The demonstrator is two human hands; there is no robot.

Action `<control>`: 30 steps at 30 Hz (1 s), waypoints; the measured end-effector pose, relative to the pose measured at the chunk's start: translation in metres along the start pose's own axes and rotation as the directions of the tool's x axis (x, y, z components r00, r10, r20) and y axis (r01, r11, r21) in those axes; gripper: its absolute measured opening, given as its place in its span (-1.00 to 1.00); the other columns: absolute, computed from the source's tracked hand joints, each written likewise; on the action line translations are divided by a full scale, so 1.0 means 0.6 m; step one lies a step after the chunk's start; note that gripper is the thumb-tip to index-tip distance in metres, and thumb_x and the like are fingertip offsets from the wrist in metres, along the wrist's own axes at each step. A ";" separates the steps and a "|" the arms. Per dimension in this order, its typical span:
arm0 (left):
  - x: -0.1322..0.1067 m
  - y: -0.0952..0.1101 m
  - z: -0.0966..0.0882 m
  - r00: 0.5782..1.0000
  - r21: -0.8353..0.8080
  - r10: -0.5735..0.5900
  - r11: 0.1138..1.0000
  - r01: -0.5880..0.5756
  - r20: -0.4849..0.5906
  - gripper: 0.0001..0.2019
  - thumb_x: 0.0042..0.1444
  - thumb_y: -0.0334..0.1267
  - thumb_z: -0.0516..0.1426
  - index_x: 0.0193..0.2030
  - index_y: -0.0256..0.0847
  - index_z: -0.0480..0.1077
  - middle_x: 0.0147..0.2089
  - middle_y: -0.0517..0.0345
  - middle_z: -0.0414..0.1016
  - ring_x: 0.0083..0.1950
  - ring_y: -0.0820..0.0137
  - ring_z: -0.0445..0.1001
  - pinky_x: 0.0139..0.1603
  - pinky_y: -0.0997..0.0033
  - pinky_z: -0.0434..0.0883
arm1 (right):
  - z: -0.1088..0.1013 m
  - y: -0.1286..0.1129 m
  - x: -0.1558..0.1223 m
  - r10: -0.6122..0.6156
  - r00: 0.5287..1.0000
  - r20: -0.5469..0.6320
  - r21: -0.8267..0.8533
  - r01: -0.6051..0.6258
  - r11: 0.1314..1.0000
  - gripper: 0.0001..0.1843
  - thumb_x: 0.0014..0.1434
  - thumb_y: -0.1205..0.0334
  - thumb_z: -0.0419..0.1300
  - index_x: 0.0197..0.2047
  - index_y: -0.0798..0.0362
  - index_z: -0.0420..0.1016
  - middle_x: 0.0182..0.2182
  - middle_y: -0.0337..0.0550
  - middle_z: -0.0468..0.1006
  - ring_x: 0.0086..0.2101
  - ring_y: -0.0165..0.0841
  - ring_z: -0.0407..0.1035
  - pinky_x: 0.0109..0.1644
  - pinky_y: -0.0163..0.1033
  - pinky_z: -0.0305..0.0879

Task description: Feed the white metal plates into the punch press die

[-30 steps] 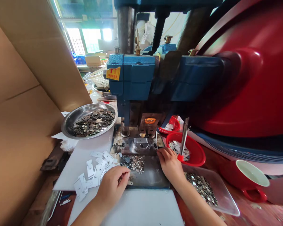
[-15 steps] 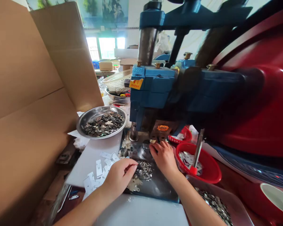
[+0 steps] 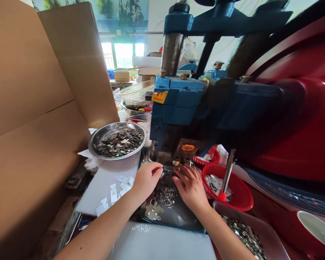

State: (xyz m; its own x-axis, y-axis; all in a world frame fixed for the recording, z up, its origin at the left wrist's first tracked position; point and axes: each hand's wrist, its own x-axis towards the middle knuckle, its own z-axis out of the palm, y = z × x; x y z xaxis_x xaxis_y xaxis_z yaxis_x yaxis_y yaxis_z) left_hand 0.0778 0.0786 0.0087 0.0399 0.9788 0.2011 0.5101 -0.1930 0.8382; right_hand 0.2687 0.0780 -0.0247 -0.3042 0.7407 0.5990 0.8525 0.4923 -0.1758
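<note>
Seat the plate (image 3: pixel 168 168) square, then clear the press (image 3: pixel 176 108): the left hand (image 3: pixel 147 178) is pinched by its end, hold unclear, the right hand (image 3: pixel 191 186) loosely spread, gripping nothing visible.

We see a flat grey strip of metal (image 3: pixel 168 168) lying low down below the blue press (image 3: pixel 176 104), with its long side going from left to right and part of its right end hidden from us. Nearer to us, we find a loose heap of tiny shiny metal bits (image 3: pixel 166 196). Just beside the heap and closer still, we see a few pale flat metal plates (image 3: pixel 153 211) with bumpy edges lying over each other.
</note>
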 end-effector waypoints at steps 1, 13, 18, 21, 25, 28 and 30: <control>0.006 0.002 0.006 1.000 0.011 0.007 1.000 -0.007 -0.003 -0.80 0.13 -0.26 0.07 -0.19 -0.12 0.50 -0.19 0.16 0.58 -0.19 0.32 0.50 -0.13 0.35 0.39 | 0.002 0.002 -0.005 0.025 0.999 -0.023 0.031 -0.024 0.999 -0.68 0.25 0.09 0.02 -0.02 -0.03 0.46 -0.03 -0.08 0.49 0.00 -0.17 0.29 0.11 0.11 0.17; 0.036 -0.001 0.054 0.995 0.192 0.077 0.979 -0.064 -0.063 -0.84 0.13 -0.29 0.11 -0.25 -0.18 0.53 -0.24 0.08 0.56 -0.15 0.29 0.47 -0.07 0.27 0.35 | 0.010 0.009 -0.009 0.063 0.997 -0.049 0.130 -0.057 0.990 -0.73 0.24 0.15 0.05 -0.08 -0.03 0.50 -0.06 -0.09 0.51 0.01 -0.18 0.28 0.09 0.11 0.21; 0.039 -0.008 0.054 0.994 0.199 0.088 0.977 -0.073 -0.069 -0.85 0.11 -0.30 0.12 -0.27 -0.19 0.53 -0.26 0.08 0.54 -0.14 0.30 0.46 -0.04 0.26 0.34 | 0.008 0.010 -0.004 0.055 0.998 -0.025 0.118 -0.052 0.992 -0.73 0.23 0.13 0.05 -0.08 -0.05 0.50 -0.07 -0.09 0.51 0.01 -0.18 0.29 0.09 0.10 0.20; 0.041 -0.012 0.055 0.995 0.202 0.083 0.977 -0.069 -0.059 -0.85 0.10 -0.31 0.12 -0.26 -0.19 0.52 -0.25 0.08 0.54 -0.12 0.29 0.45 -0.02 0.24 0.33 | 0.000 0.009 -0.001 0.040 0.999 0.016 0.027 -0.040 0.999 -0.73 0.22 0.11 0.07 -0.07 -0.09 0.50 -0.07 -0.12 0.51 0.04 -0.15 0.27 0.15 0.17 0.10; 0.044 -0.016 0.060 0.997 0.170 0.062 0.984 -0.053 -0.044 -0.86 0.07 -0.31 0.14 -0.24 -0.17 0.52 -0.21 0.09 0.53 -0.12 0.29 0.44 -0.01 0.22 0.33 | -0.013 0.006 0.006 -0.003 0.999 0.037 -0.085 0.006 0.996 -0.75 0.21 0.09 0.10 -0.10 -0.12 0.52 -0.10 -0.14 0.53 0.03 -0.14 0.26 0.19 0.22 -0.02; 0.047 -0.018 0.064 0.999 0.134 0.042 0.990 -0.037 -0.030 -0.85 0.05 -0.31 0.16 -0.22 -0.16 0.51 -0.20 0.08 0.52 -0.10 0.28 0.44 0.00 0.21 0.33 | -0.019 0.004 0.012 -0.034 0.999 0.035 -0.129 0.038 0.991 -0.75 0.20 0.07 0.11 -0.12 -0.11 0.53 -0.13 -0.13 0.55 0.02 -0.12 0.27 0.19 0.23 -0.05; 0.047 -0.019 0.066 0.999 0.121 0.031 0.992 -0.028 -0.022 -0.84 0.04 -0.31 0.16 -0.22 -0.15 0.51 -0.19 0.08 0.51 -0.09 0.27 0.43 0.01 0.21 0.33 | -0.021 0.004 0.015 -0.039 0.998 0.040 -0.141 0.044 0.989 -0.75 0.20 0.07 0.11 -0.12 -0.09 0.53 -0.15 -0.12 0.55 0.02 -0.11 0.27 0.19 0.24 -0.05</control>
State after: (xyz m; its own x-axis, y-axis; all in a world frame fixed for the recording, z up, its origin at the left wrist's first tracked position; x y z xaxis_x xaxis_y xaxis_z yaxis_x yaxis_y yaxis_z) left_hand 0.1070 0.1114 -0.0151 0.0368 0.9706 0.2379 0.6087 -0.2106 0.7650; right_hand 0.2734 0.0801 -0.0098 -0.3538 0.7390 0.5733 0.8897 0.4551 -0.0376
